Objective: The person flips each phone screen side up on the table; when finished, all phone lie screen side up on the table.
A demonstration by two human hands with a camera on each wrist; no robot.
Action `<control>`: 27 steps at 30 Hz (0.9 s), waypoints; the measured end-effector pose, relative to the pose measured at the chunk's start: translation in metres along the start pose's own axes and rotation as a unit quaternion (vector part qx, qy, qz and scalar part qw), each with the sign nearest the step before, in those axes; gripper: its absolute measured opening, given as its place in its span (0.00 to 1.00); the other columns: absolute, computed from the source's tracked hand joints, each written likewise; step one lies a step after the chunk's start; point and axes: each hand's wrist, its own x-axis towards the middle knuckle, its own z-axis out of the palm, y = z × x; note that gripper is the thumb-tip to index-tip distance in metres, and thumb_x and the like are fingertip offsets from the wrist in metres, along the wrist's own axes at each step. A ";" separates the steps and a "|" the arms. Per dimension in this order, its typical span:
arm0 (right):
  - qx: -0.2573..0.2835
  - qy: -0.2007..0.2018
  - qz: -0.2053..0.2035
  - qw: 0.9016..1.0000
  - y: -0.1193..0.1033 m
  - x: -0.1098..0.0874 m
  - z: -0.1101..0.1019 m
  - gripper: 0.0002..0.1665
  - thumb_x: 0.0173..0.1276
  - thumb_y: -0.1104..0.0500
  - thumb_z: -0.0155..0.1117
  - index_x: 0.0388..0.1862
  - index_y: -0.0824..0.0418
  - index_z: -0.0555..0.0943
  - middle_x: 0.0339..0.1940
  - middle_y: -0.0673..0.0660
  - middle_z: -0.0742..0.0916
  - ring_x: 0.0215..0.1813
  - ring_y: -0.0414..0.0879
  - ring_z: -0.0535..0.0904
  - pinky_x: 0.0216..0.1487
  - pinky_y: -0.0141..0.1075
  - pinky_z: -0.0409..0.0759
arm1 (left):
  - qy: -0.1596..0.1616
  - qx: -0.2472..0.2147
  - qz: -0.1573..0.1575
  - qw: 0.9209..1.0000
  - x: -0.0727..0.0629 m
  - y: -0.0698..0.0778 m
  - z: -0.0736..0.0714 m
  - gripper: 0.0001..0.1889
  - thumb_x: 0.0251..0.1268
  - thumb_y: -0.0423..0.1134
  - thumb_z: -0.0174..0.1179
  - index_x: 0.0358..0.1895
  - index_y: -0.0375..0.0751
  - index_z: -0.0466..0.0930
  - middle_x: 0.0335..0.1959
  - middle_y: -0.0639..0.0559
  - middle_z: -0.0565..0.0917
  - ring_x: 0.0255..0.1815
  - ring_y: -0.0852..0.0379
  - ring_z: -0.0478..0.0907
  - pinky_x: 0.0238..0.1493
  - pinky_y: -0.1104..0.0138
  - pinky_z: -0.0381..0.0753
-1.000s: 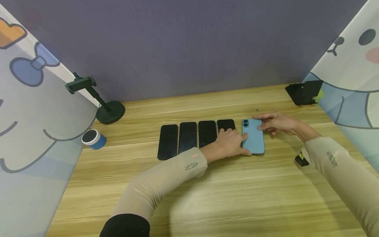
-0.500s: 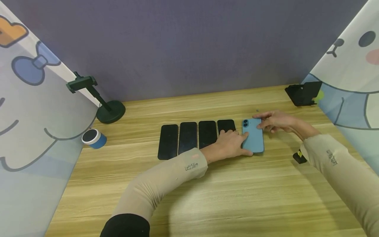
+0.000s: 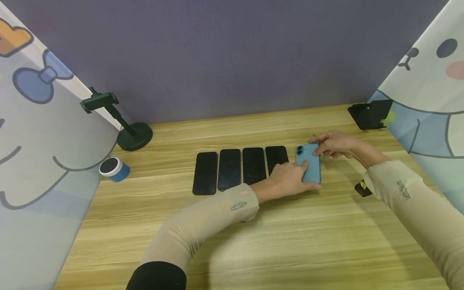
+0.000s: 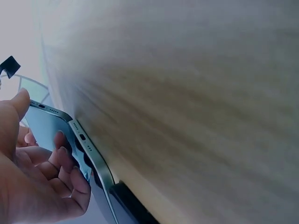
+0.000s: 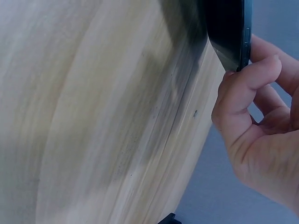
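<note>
A light-blue phone [image 3: 311,171], back and twin lenses facing up, lies at the right end of a row of phones. My right hand [image 3: 335,144] pinches its upper right edge between thumb and bent fingers. In the right wrist view the phone's dark side [image 5: 227,32] stands tilted over the tabletop. My left hand [image 3: 288,180] holds the lower left part, thumb [image 4: 19,103] at the bottom end, other fingers curled by the screen side. Left of it lie a black phone [image 3: 276,155], another [image 3: 254,165] and more black phones [image 3: 230,169], screens up.
A dark green phone stand [image 3: 134,136] rises at the back left, with a blue-and-white round tub [image 3: 115,169] in front. At the back right sits a black folding stand [image 3: 370,114]. A small black-and-yellow item [image 3: 362,188] lies beside my right sleeve. A grey panel [image 3: 232,60] closes the back.
The blue phone has tilted and looks narrower. My left hand has slid slightly right and its fingers have left the neighbouring black phone's top. The right hand has shifted slightly back with the phone.
</note>
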 end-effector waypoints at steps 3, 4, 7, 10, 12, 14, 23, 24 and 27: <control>0.004 0.001 0.000 1.000 -0.001 0.001 0.000 0.43 0.72 0.60 0.64 0.80 0.65 0.57 0.19 0.46 0.70 0.19 0.37 0.61 0.25 0.32 0.69 | -0.001 -0.010 -0.003 1.000 0.000 0.001 0.001 0.52 0.60 0.81 0.44 0.82 0.57 0.46 0.68 0.56 0.77 0.54 0.59 0.82 0.50 0.61 0.81; 0.002 0.002 0.000 1.000 -0.001 0.001 0.000 0.43 0.72 0.60 0.64 0.80 0.66 0.57 0.18 0.46 0.70 0.19 0.37 0.61 0.25 0.32 0.69 | -0.001 -0.013 -0.003 1.000 0.000 0.002 0.001 0.52 0.60 0.81 0.44 0.82 0.56 0.46 0.65 0.55 0.80 0.50 0.60 0.83 0.47 0.63 0.81; 0.003 0.010 0.006 1.000 -0.003 0.002 0.001 0.42 0.72 0.61 0.64 0.80 0.65 0.57 0.19 0.46 0.71 0.20 0.38 0.61 0.25 0.32 0.69 | -0.002 -0.021 -0.001 1.000 0.001 0.002 0.001 0.53 0.59 0.81 0.45 0.82 0.54 0.47 0.52 0.54 0.86 0.37 0.62 0.82 0.37 0.67 0.80; 0.004 0.018 0.012 1.000 -0.003 0.003 0.002 0.42 0.72 0.61 0.64 0.80 0.65 0.58 0.24 0.47 0.73 0.20 0.38 0.62 0.25 0.32 0.70 | 0.000 -0.027 0.004 1.000 0.002 0.003 0.001 0.52 0.61 0.79 0.46 0.82 0.53 0.48 0.39 0.54 0.87 0.28 0.64 0.79 0.28 0.70 0.77; 0.006 0.021 0.013 1.000 -0.003 0.002 0.002 0.41 0.72 0.61 0.64 0.79 0.65 0.59 0.25 0.47 0.73 0.20 0.38 0.62 0.25 0.32 0.70 | -0.001 -0.029 0.006 1.000 0.002 0.004 0.000 0.51 0.63 0.78 0.47 0.82 0.53 0.48 0.33 0.55 0.86 0.26 0.64 0.77 0.25 0.72 0.76; 0.005 0.020 0.009 1.000 -0.003 0.002 0.002 0.41 0.72 0.61 0.64 0.79 0.65 0.59 0.25 0.47 0.73 0.20 0.39 0.62 0.25 0.33 0.70 | -0.001 -0.029 0.011 1.000 0.002 0.004 0.000 0.49 0.65 0.76 0.47 0.82 0.52 0.49 0.26 0.56 0.85 0.22 0.64 0.76 0.22 0.72 0.74; 0.018 0.034 -0.064 0.997 0.017 0.000 0.006 0.44 0.73 0.52 0.65 0.81 0.61 0.58 0.39 0.52 0.74 0.28 0.41 0.69 0.30 0.38 0.77 | -0.008 -0.039 0.021 0.999 0.000 0.003 -0.004 0.44 0.70 0.70 0.49 0.81 0.50 0.51 0.09 0.59 0.73 0.06 0.64 0.60 0.12 0.73 0.64; 0.027 0.039 -0.073 0.996 0.021 0.001 0.007 0.44 0.73 0.51 0.65 0.81 0.60 0.57 0.43 0.53 0.73 0.29 0.41 0.70 0.31 0.39 0.78 | -0.009 -0.042 0.021 0.999 -0.001 0.003 -0.004 0.44 0.70 0.70 0.49 0.81 0.50 0.51 0.09 0.59 0.73 0.06 0.64 0.60 0.12 0.73 0.64; 0.059 0.052 -0.099 0.992 0.030 0.003 0.010 0.43 0.74 0.51 0.64 0.81 0.60 0.57 0.50 0.53 0.74 0.33 0.42 0.74 0.32 0.38 0.80 | -0.006 -0.051 0.021 0.998 -0.002 0.003 -0.005 0.42 0.71 0.68 0.49 0.81 0.50 0.52 0.09 0.59 0.74 0.06 0.64 0.60 0.12 0.73 0.64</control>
